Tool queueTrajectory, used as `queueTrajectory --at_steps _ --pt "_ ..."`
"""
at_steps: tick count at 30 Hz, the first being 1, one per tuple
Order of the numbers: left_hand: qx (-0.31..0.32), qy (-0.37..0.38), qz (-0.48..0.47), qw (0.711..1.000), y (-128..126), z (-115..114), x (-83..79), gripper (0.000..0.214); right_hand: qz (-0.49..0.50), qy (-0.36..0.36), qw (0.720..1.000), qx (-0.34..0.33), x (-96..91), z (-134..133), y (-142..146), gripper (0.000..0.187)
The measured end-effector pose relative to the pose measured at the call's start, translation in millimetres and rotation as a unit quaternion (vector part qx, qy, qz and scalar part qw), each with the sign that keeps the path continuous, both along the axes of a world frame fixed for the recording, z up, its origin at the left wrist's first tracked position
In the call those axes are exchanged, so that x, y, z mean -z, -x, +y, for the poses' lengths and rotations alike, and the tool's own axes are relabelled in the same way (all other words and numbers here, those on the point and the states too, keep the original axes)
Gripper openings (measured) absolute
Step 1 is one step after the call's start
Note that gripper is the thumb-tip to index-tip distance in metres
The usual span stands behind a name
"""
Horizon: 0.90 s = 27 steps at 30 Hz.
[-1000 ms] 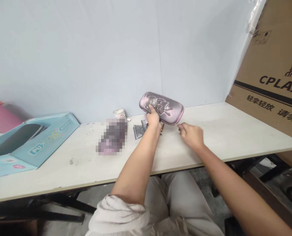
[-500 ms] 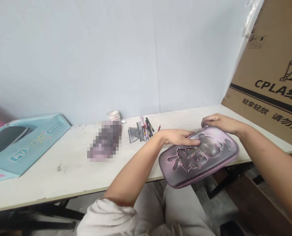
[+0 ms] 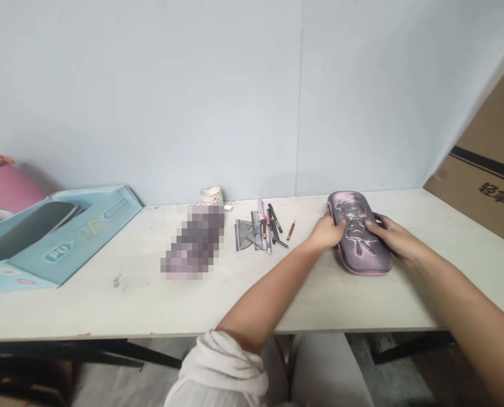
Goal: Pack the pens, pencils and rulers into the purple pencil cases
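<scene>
A glossy pink-and-black pencil case (image 3: 362, 260) with a raised cartoon figure lies face up at the right of the table, its long side pointing away from me. My left hand (image 3: 329, 230) grips its left edge, thumb on top. On the opposite edge is my right hand (image 3: 390, 234), its thumb also on the lid and its other fingers partly hidden at the side. Left of the case lie several pens (image 3: 273, 223), a short red pencil (image 3: 291, 230) and clear rulers (image 3: 247, 233).
A pixelated pink and dark object (image 3: 195, 243) lies left of the rulers. Behind it are a paper cup (image 3: 212, 196) and a small white block (image 3: 228, 208). A light-blue box (image 3: 86, 243) occupies the table's left end. One large cardboard carton (image 3: 485, 169) stands at right, and a wall (image 3: 218, 102) backs the table.
Both hands have moved the pencil case from over the table's front edge back onto the table and turned it lengthwise. My right hand has shifted to its right side. The view has swung right.
</scene>
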<state>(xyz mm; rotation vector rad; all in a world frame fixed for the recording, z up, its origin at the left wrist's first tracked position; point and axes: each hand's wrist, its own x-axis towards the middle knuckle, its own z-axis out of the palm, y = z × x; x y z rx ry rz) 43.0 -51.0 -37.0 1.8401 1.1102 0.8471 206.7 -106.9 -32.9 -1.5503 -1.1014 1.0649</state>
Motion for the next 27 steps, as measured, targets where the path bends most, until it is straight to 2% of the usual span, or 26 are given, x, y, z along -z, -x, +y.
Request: queueTrajectory --at_steps 2,5,9,12,14,16,18,20,23,26,27 --pt "-0.022 -0.046 0.078 0.996 22 12 -2.3 0.043 -0.012 0.012 1.0 0.026 1.0 13 11 0.071" --pt "-0.091 -0.067 0.126 0.985 69 35 -9.3 0.043 -0.032 0.023 0.999 0.032 -1.3 37 30 0.069" --pt "-0.194 -0.063 0.189 0.961 131 69 -16.1 0.038 -0.088 -0.003 0.996 -0.018 -4.1 71 67 0.066" --pt "-0.259 -0.037 0.23 0.938 161 89 -14.9 0.042 -0.169 -0.02 0.983 -0.071 -5.1 91 96 0.067" --pt "-0.288 -0.017 0.244 0.926 170 98 -11.3 0.049 -0.255 -0.048 0.961 -0.093 -5.7 98 113 0.064" --pt "-0.297 0.003 0.241 0.924 174 105 -7.3 0.051 -0.354 -0.09 0.925 -0.101 -6.7 100 126 0.057" --pt "-0.29 0.019 0.218 0.932 176 109 -4.9 0.041 -0.433 -0.129 0.887 -0.093 -8.3 98 137 0.05" --pt "-0.281 0.025 0.178 0.943 177 112 -6.2 0.029 -0.476 -0.159 0.862 -0.075 -10.3 94 145 0.045" --pt "-0.264 0.03 0.09 0.96 175 112 -16.1 0.019 -0.477 -0.215 0.85 -0.054 -13.4 90 155 0.038" --pt "-0.239 0.042 -0.013 0.97 169 103 -33.6 0.013 -0.45 -0.273 0.847 -0.072 -15.6 87 168 0.035" --pt "-0.223 0.057 -0.073 0.97 167 97 -40.4 0.012 -0.443 -0.286 0.846 -0.083 -16.3 86 174 0.036"
